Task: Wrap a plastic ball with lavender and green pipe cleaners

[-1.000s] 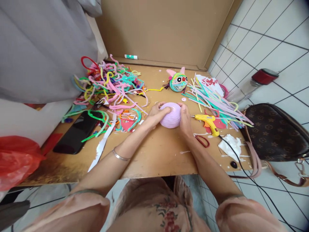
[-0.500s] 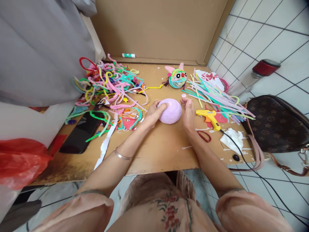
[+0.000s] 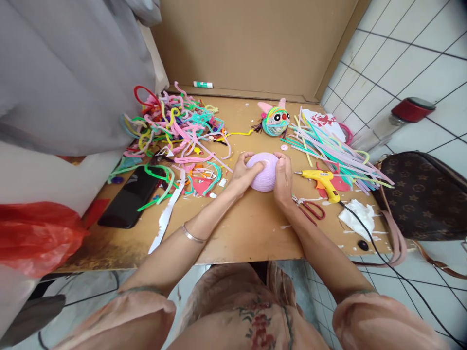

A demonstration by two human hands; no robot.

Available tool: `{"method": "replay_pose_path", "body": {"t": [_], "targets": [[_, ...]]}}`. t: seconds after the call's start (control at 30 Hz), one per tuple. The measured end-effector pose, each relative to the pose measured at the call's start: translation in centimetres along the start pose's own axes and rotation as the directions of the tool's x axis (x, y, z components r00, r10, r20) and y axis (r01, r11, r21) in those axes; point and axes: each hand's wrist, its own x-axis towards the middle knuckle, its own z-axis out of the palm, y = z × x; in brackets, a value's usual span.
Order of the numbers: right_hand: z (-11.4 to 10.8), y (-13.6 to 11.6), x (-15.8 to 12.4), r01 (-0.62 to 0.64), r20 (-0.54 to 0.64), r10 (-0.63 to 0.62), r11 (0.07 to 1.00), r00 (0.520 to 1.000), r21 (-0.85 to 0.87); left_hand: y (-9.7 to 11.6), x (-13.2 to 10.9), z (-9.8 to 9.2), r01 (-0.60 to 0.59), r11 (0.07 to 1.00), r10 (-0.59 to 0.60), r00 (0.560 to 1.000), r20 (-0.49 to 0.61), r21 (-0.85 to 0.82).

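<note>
L arm & R arm are extending fwd, forearms angling in twd each other. L hand is gripping, thumb lying across the top & pointing twd the R hand, fingers curling round the far side. R hand is standing nearly upright opp the L, palm facing in, fingertips bending slightly twd the L. Both hands are sitting close tog but apart, wrists running roughly in line w/ the forearms
</note>
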Motion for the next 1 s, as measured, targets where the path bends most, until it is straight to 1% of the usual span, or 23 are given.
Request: {"method": "replay_pose_path", "body": {"t": [0.07, 0.23, 0.37, 0.53, 0.67, 0.8, 1.0], "targets": [[-0.19, -0.03, -0.12, -0.001, 0.011, 0.001, 1.0, 1.0, 0.011, -0.06, -0.03, 0.02, 0.009, 1.0, -0.009, 1.0, -0.004, 0.008], [-0.59, 0.12, -0.33, 0.04, 0.048, -0.042, 0.998, 0.998, 0.045, -0.08, -0.27, -0.03, -0.027, 0.999, 0.028, 1.0, -0.011, 0.034], [-0.63, 0.21, -0.37, 0.003, 0.063, -0.007, 0.998, 0.998, 0.063, -0.12, -0.36, -0.06, -0.015, 1.0, 0.015, 1.0, 0.011, 0.011], [-0.57, -0.1, -0.49, 0.0, 0.071, -0.002, 0.999, 0.997, 0.033, -0.25, -0.46, 0.15, -0.012, 1.0, 0.013, 1.0, 0.002, -0.021], [-0.55, -0.31, -0.57, 0.034, 0.037, -0.034, 0.999, 0.999, -0.017, -0.15, -0.63, 0.27, -0.006, 0.998, 0.009, 0.999, 0.04, -0.062], [-0.48, -0.33, -0.51, 0.048, 0.037, -0.047, 0.998, 0.998, -0.027, -0.32, -0.54, 0.14, -0.038, 0.999, 0.038, 0.999, 0.02, -0.013], [-0.49, -0.4, -0.4, 0.008, 0.074, -0.01, 0.999, 0.997, 0.032, -0.72, -0.43, 0.03, -0.074, 0.997, 0.075, 0.997, -0.004, 0.037]]}}
